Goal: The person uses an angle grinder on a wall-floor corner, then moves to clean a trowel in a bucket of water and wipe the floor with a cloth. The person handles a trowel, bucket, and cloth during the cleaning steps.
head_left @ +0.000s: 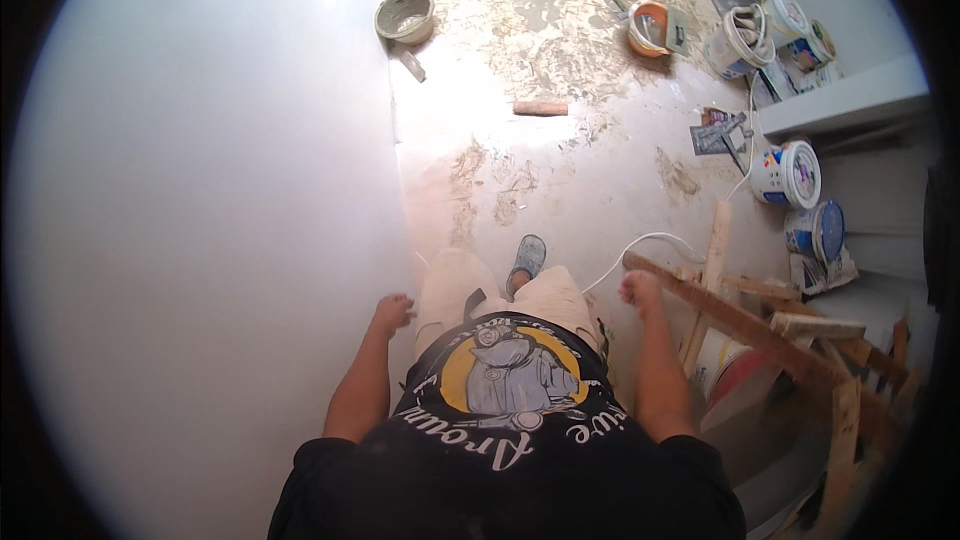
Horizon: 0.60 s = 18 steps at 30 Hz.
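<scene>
My left hand (394, 312) hangs beside my left thigh, near the white wall (220, 190). Its fingers are loosely bent, a little apart, and nothing shows in them. On the other side, my right hand (640, 290) is held out from my right thigh with the fingers curled in, and I see nothing in it. It is nearest to the upper end of a brown wooden plank (700, 305); whether they touch I cannot tell. One grey clog (527, 258) shows on my foot below my light trousers (456, 290).
Ahead on the stained floor (560, 170) lies a reddish-brown bar (540, 108). A grey tub (405, 17) and an orange bucket (650, 28) stand farther off. Paint buckets (787, 174), flat tools (722, 135) and a white cable (655, 236) are at right, near leaning timber (845, 420).
</scene>
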### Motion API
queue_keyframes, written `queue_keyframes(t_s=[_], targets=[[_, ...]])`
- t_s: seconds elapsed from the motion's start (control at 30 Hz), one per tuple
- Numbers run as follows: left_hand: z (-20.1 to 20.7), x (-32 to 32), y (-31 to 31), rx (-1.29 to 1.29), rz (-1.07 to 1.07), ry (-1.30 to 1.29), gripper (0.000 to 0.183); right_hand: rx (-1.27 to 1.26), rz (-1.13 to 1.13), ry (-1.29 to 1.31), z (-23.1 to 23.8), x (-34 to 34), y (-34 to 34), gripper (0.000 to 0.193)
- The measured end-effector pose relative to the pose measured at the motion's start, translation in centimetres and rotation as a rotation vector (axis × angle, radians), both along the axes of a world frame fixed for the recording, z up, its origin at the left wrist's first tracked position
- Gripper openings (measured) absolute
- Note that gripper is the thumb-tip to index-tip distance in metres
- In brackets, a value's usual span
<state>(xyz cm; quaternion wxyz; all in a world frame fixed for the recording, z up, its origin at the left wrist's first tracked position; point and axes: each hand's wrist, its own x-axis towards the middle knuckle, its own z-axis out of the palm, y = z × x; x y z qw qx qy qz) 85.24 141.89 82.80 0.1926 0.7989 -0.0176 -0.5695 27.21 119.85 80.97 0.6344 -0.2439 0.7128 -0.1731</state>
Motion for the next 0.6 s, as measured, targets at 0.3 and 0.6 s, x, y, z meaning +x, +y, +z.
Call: queue_keyframes(t_s=[0.3,0.6], targets=[[-0.8,2.4,-16.7,-0.133,-0.084,0.031,0.051,-0.013,0.055,0.104,6.0,5.9,-19.6,0.004],[-4.2,12.9,-27.3,0.152,-0.113,0.146,0.024,-0.173,0.501,0.426,2.6,17.4,-17.6,0.033]])
